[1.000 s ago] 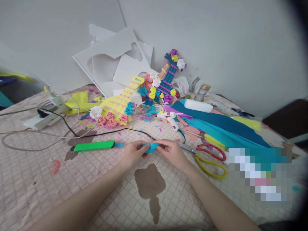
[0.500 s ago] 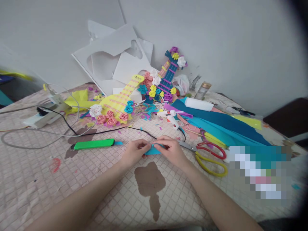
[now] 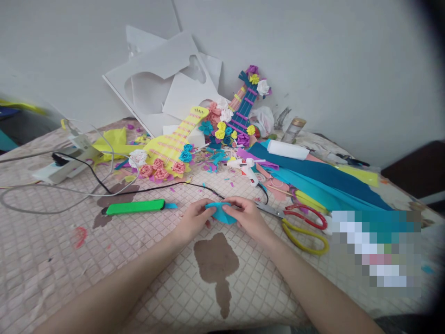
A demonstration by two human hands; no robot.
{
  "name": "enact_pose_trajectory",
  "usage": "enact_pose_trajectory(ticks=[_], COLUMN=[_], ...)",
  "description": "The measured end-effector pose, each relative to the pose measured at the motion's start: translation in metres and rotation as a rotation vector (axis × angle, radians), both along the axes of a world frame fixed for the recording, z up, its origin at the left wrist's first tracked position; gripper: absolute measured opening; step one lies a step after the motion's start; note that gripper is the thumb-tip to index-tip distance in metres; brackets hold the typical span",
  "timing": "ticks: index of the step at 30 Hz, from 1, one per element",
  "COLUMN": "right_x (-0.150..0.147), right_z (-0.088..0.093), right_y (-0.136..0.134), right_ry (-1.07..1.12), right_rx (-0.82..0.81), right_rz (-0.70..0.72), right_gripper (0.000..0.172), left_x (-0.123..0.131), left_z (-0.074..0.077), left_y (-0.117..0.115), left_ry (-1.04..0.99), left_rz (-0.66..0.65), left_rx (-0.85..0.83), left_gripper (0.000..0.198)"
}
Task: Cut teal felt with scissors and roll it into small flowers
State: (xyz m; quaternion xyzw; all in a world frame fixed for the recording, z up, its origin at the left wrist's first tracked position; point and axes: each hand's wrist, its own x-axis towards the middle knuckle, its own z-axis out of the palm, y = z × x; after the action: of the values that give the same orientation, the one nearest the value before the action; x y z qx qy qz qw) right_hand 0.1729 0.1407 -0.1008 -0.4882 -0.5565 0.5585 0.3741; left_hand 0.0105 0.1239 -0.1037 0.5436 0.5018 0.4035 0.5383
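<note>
Between my two hands is a small piece of blue crepe paper (image 3: pixel 222 213), pinched along its upper edge. My left hand (image 3: pixel 197 215) grips its left side with thumb and fingers. On the right side, my right hand (image 3: pixel 245 213) is closed on it the same way, thumb on the near face. To the left of my hands lies a green marker-like case (image 3: pixel 135 207) with a blue strip by its end. Scissors (image 3: pixel 306 227) with one red and one yellow handle lie right of my right hand, blades partly hidden behind it.
A white glue gun (image 3: pixel 248 169) lies beyond my hands. Paper guitars, one yellow (image 3: pixel 170 144) and one dark blue (image 3: pixel 243 109), carry paper flowers. Crepe paper sheets (image 3: pixel 313 171) lie at the right. A power strip (image 3: pixel 62 167) with cables is at the left.
The blue paper now shows a wider, more spread face between my hands. My fingers have shifted along its edge; both hands stay in about the same place.
</note>
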Motion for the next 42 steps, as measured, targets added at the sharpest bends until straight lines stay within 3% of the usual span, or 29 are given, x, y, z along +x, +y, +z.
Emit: enact_pose_trajectory(ticks=[4,11,17,23,26,36,42], right_x=[0.000,-0.002,-0.002,-0.001,0.000,-0.001,-0.001], right_z=[-0.002,0.000,-0.001,-0.002,-0.002,0.002,0.003], right_y=[-0.002,-0.004,-0.003,-0.001,-0.002,-0.005,-0.003], right_ry=[-0.049,0.020,0.079,0.161,0.122,0.041,0.105], right_rx=[0.105,-0.023,-0.088,-0.177,-0.145,-0.019,-0.133], right_rz=[0.113,0.183,0.136,0.073,0.085,0.104,0.060], right_gripper=[0.017,0.027,0.025,0.021,0.022,0.026,0.024], left_x=[-0.002,-0.001,0.001,-0.001,-0.002,-0.004,-0.004], left_z=[-0.005,-0.001,0.005,0.003,0.002,-0.001,-0.001], left_y=[-0.002,-0.004,-0.004,-0.002,-0.002,-0.001,0.000], left_ry=[0.024,-0.040,-0.231,-0.279,-0.316,-0.242,-0.245], left_rz=[-0.012,0.006,0.031,0.027,0.062,-0.004,0.010], left_rx=[0.028,-0.037,-0.122,-0.116,-0.121,-0.120,-0.093], left_gripper=[0.021,0.017,0.009,0.012,0.008,0.016,0.016])
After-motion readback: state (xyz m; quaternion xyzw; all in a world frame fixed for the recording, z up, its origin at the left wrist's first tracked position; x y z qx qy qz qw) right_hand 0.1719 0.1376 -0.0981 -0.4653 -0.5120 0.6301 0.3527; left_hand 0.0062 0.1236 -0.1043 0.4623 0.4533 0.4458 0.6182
